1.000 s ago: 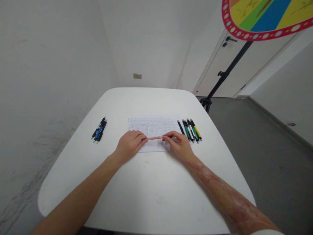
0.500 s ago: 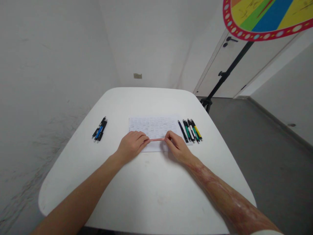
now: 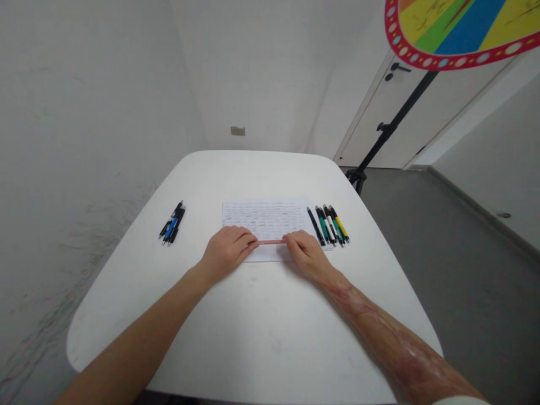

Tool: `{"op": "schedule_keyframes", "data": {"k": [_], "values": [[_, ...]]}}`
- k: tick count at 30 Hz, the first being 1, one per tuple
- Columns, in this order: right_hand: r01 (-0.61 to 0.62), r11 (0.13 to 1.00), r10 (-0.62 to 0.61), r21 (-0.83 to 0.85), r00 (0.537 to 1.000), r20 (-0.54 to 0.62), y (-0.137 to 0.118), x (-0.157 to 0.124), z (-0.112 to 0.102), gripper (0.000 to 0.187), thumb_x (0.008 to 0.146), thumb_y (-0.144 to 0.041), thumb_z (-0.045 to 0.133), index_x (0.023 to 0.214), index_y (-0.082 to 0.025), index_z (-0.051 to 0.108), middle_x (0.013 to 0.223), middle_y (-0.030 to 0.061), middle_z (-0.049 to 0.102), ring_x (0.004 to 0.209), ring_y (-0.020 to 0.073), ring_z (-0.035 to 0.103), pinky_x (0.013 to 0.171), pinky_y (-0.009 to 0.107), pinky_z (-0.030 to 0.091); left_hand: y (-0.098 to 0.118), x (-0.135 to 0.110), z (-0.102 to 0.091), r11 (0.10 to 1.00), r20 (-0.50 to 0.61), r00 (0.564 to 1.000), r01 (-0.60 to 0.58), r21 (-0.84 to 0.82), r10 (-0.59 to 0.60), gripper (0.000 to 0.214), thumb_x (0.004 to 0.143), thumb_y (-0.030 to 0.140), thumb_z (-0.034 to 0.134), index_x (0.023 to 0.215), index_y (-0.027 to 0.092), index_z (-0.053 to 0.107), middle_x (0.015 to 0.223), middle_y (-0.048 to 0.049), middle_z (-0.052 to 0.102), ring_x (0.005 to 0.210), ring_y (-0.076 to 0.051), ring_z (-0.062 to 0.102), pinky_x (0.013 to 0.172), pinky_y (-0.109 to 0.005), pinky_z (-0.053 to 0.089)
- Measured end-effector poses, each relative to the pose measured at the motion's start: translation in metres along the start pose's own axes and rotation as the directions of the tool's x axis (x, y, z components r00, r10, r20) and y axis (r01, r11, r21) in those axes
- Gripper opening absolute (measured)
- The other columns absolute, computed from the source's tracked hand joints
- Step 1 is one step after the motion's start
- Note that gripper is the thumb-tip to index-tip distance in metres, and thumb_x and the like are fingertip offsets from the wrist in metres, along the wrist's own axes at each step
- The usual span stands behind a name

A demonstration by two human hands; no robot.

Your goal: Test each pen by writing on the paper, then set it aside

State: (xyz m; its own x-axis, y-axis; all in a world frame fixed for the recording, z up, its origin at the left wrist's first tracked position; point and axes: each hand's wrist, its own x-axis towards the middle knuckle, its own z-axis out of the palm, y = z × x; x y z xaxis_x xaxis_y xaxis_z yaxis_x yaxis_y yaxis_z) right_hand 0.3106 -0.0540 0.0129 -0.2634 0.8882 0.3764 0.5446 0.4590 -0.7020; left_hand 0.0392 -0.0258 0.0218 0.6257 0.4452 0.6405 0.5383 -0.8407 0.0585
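Note:
A thin pink pen lies level between my two hands, just above a sheet of paper covered in handwriting. My left hand pinches its left end with curled fingers. My right hand grips the right end, fingers closed round it. Both hands rest over the near edge of the sheet, in the middle of the white table.
Several pens in black, green, white and yellow lie in a row right of the paper. A small bunch of black and blue pens lies at the left. A black stand carrying a coloured wheel is off the table's far right corner.
My right hand has slid a little left along the pink pen, so less of the pen shows between the hands. The left hand has barely moved.

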Motion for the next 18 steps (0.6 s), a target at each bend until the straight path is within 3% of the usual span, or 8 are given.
{"op": "schedule_keyframes", "data": {"k": [2,7,10,18], "values": [[-0.012,1.0,0.012,-0.003,1.0,0.004,0.0,0.0,0.0001,0.049,0.113,-0.042,0.04,0.068,-0.025,0.048,0.063,0.0009,0.056,0.066,0.0202,0.052,0.071,0.037,0.039,0.0003,0.0001,-0.0002,1.0,-0.004,1.0,0.002,-0.003,-0.002,0.017,0.114,0.029,0.059,0.108,0.018,0.071,0.1,-0.0053,0.079,0.09,-0.02,0.071,0.08,-0.036,0.052],[-0.002,0.999,0.003,0.05,1.0,-0.015,-0.0005,-0.0011,-0.0005,0.035,0.111,-0.039,0.046,0.079,-0.025,0.048,0.074,0.0009,0.058,0.071,0.0196,0.052,0.07,0.036,0.039,0.0003,0.0005,-0.0007,1.0,-0.004,1.0,-0.001,0.001,0.001,0.02,0.115,0.031,0.058,0.108,0.018,0.071,0.1,-0.0054,0.08,0.09,-0.019,0.072,0.081,-0.036,0.053],[-0.01,0.999,0.009,0.054,1.0,0.016,0.002,-0.0007,0.0003,0.04,0.112,-0.038,0.044,0.074,-0.025,0.045,0.069,0.0002,0.055,0.069,0.0193,0.049,0.07,0.036,0.036,0.0001,0.0003,-0.0012,1.0,-0.032,0.999,-0.009,-0.001,0.009,0.018,0.114,0.03,0.06,0.107,0.018,0.071,0.1,-0.0054,0.08,0.089,-0.019,0.073,0.08,-0.035,0.054],[-0.06,0.978,0.056,0.197,0.998,0.031,0.0007,-0.0024,-0.0007,0.032,0.112,-0.038,0.045,0.082,-0.025,0.046,0.077,-0.0006,0.054,0.072,0.0189,0.048,0.07,0.035,0.036,0.0012,0.001,-0.0013,0.999,-0.043,0.998,-0.038,-0.02,0.037,0.018,0.114,0.029,0.06,0.109,0.018,0.072,0.099,-0.0051,0.08,0.087,-0.018,0.074,0.077,-0.034,0.055]]}}
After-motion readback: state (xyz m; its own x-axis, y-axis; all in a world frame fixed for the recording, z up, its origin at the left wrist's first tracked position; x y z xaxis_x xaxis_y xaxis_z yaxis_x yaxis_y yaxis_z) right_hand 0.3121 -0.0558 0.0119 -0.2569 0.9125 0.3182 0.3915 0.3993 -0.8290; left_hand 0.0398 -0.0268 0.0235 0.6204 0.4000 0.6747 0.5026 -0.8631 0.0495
